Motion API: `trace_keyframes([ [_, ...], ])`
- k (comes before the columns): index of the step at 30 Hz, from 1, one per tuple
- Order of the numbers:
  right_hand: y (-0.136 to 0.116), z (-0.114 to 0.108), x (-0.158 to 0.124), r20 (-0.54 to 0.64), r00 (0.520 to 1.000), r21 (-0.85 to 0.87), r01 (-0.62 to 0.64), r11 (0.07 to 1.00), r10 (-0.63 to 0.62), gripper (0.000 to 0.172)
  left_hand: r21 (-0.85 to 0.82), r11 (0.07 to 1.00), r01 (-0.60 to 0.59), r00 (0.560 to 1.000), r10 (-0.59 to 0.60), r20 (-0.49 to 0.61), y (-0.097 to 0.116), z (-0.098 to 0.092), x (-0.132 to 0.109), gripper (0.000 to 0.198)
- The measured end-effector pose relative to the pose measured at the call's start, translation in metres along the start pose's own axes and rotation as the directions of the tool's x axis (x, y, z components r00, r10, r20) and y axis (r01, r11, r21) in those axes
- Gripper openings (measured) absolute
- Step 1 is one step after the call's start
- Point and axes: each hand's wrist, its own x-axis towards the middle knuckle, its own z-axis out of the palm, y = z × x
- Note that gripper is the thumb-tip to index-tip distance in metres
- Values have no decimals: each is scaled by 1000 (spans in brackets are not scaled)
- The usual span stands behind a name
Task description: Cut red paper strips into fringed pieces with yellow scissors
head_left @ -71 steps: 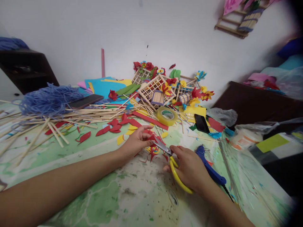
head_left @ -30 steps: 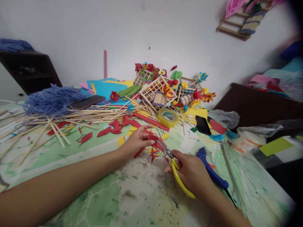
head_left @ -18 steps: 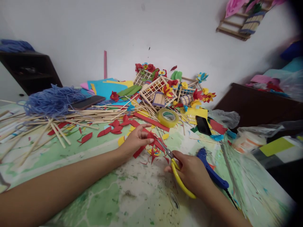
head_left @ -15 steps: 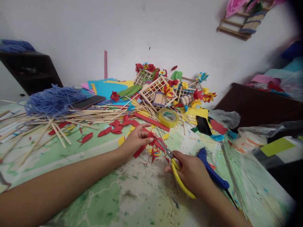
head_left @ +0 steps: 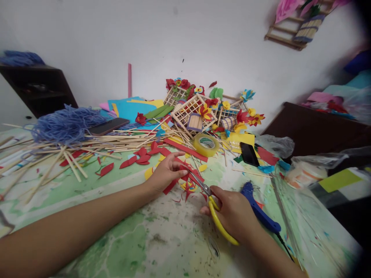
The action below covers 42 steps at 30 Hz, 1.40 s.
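Observation:
My right hand (head_left: 234,210) is closed round the yellow handles of a pair of scissors (head_left: 222,227). Their metal blades point up and left to the fingertips of my left hand (head_left: 166,172). That hand pinches a small piece of red paper (head_left: 183,167) between thumb and fingers, and the blade tips meet it there. How far the blades are apart is too small to tell. Beneath lie red and yellow paper scraps (head_left: 189,191). Several cut red petals (head_left: 142,155) rest to the left of my left hand.
Wooden sticks (head_left: 116,141) and blue yarn (head_left: 66,123) spread over the left. Stick lattices with paper flowers (head_left: 194,112) stand against the wall. A tape roll (head_left: 206,144), a black phone (head_left: 249,153) and a blue glue gun (head_left: 261,210) lie to the right.
The scissors and my right hand have shifted very slightly left, and the blades have changed angle a little at the red paper. My left hand stays almost where it was.

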Motion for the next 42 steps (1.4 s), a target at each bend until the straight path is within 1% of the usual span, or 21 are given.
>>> trace_keyframes([
  [3, 0, 0, 0, 1, 1000, -13, 3, 1000, -3, 25, 2, 1000, 0, 1000, 0, 14, -1, -1, 0, 66],
  [8, -1, -1, 0, -19, 1000, -12, 6, 1000, -6, 27, -14, 1000, 26, 997, -25, 77, 1, 1, -1, 70],
  [10, -1, -1, 0, -17, 1000, -9, 14, 1000, -14, 27, -22, 999, 31, 996, -29, 84, 2, 2, -1, 71],
  [15, -1, -1, -1, -4, 1000, -13, 9, 1000, -9, 29, -19, 999, 42, 996, -41, 73, 3, 2, -2, 73],
  [20, -1, -2, 0, 8, 998, -34, -55, 998, 56, 31, 10, 998, 56, 998, -57, 41, 1, 1, -1, 71],
  [23, -2, -3, 1, -19, 994, -56, -104, 993, 104, 33, -30, 997, 74, 997, -74, 11, -2, 0, 0, 70],
  [25, -2, -3, 1, -40, 993, -65, -117, 991, 114, 36, -63, 995, 83, 997, -83, -3, -3, 0, 0, 71],
  [31, -2, -2, 1, -45, 998, -19, -51, 999, 50, 40, -101, 991, 84, 996, -85, -15, -1, 2, -1, 70],
  [34, -2, -1, 2, -21, 999, -1, -47, 999, 47, 43, -97, 992, 84, 996, -83, 10, 0, 4, -2, 70],
  [42, -2, -1, 1, 9, 999, 30, -37, 999, 36, 42, -107, 990, 96, 995, -91, 49, -4, 4, -3, 72],
])
